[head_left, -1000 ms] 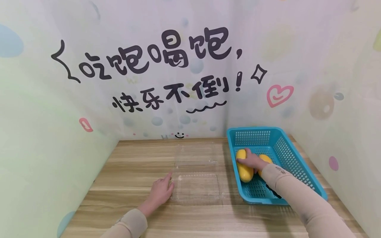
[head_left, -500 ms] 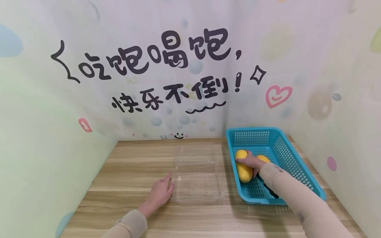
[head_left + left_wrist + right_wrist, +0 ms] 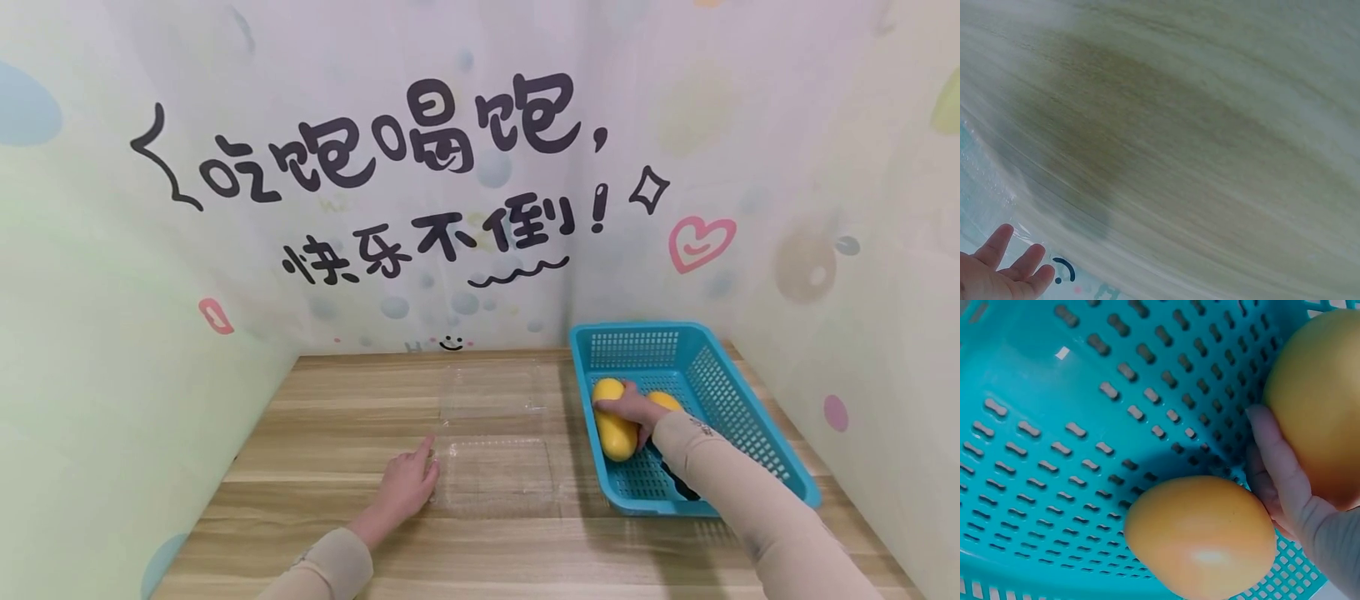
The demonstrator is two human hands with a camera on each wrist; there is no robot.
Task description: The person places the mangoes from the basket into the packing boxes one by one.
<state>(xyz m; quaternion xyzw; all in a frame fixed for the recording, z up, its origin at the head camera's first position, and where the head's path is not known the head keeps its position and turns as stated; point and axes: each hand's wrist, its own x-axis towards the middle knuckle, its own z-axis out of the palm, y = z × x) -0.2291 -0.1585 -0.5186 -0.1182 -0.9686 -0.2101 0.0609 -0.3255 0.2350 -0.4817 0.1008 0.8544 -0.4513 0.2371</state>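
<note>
In the head view my right hand [image 3: 632, 407] reaches into a blue plastic basket [image 3: 588, 433] and grips a long yellow mango [image 3: 619, 440] by the basket's left wall. A second mango [image 3: 1200, 537] lies on the basket floor beside that hand in the right wrist view, apart from the gripped mango [image 3: 1322, 406]. My left hand [image 3: 405, 483] rests at the left edge of a clear plastic clamshell box [image 3: 498, 471], its index finger straight. That box lies unfolded, with its lid [image 3: 491, 392] toward the back wall. In the left wrist view several fingertips [image 3: 1036, 253] show, holding nothing.
Everything stands on a wood-grain table [image 3: 345, 392]. A patterned backdrop [image 3: 450, 308] with large black lettering rises behind and along both sides. The basket stands to the right of the clear box, near the right-hand side wall.
Hands, mangoes and box stay almost still. The right forearm and the basket appear shifted very slightly left since the first frame, and the right hand keeps its grip on the mango.
</note>
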